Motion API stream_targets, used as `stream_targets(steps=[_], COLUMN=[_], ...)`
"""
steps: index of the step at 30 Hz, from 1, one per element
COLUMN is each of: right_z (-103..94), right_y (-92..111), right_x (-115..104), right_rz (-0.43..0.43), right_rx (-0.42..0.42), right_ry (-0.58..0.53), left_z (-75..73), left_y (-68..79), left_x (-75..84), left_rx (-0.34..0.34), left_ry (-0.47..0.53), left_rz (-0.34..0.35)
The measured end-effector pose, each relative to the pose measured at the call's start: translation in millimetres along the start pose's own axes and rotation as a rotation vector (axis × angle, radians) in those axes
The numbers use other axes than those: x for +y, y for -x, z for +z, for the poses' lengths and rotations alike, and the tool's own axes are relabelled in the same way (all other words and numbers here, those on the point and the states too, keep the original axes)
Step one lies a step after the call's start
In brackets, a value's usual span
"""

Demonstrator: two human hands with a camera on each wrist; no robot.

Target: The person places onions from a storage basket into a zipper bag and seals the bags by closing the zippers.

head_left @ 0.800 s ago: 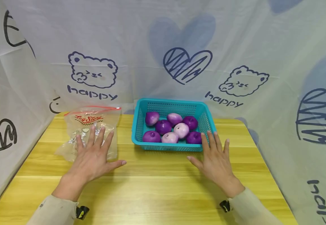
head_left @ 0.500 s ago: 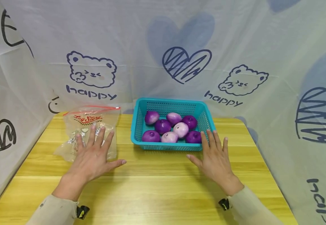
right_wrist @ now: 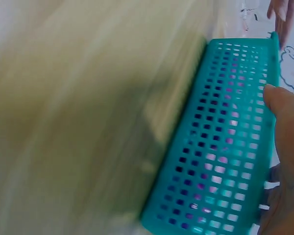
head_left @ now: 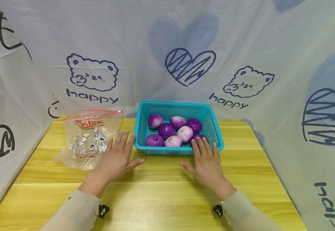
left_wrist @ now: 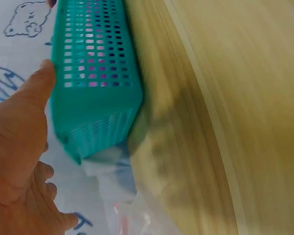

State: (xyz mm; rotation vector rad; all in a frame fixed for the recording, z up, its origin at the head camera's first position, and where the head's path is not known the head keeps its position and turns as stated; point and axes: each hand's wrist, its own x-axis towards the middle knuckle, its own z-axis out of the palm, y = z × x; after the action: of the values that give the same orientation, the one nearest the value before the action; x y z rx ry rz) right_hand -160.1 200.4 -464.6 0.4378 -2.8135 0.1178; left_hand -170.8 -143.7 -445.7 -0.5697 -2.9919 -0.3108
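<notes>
A teal plastic basket (head_left: 167, 150) with perforated walls stands on the table and holds several purple and pale onions (head_left: 166, 130). My left hand (head_left: 115, 162), its fingers spread, hovers between the bag and the basket's near left corner. With fingers extended, my right hand (head_left: 207, 166) reaches over the basket's near right rim and partly hides an onion there. Neither hand grips anything. At the left lies a clear zip bag (head_left: 83, 138) with a red closure and printed cartoon figures; the left hand covers a little of its right side.
The wooden table (head_left: 161, 205) has a light yellow grain. A white cloth (head_left: 144, 38) printed with hearts and bears hangs close behind it and along both sides.
My left hand has moved right, off the front of the bag towards the basket. My right hand has shifted left, further across the basket's near edge. The bag and basket have stayed put.
</notes>
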Motion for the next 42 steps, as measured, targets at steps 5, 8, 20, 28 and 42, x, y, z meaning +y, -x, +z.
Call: stream_targets(steps=[5, 8, 20, 28, 42], right_z=[8.8, 7.5, 1.6, 4.2, 22.1], right_y=[3, 7, 15, 17, 18], right_x=[3, 10, 22, 30, 38], right_rz=[0.006, 0.033, 0.072, 0.126, 0.121], right_rx=[0.002, 0.010, 0.032, 0.042, 0.140], right_ry=[0.020, 0.012, -0.011, 0.000, 0.014], left_z=[14.4, 18.4, 29.1, 31.3, 48.3], left_y=[-18.9, -23.6, -53.8, -80.4, -104.9], left_x=[11.2, 20.1, 81.2, 112.5, 141.0], left_rx=[-0.034, -0.031, -0.141, -0.193, -0.202], left_ry=[0.065, 0.080, 0.038, -0.052, -0.057], left_rz=[0.047, 0.081, 0.257, 0.323, 0.401])
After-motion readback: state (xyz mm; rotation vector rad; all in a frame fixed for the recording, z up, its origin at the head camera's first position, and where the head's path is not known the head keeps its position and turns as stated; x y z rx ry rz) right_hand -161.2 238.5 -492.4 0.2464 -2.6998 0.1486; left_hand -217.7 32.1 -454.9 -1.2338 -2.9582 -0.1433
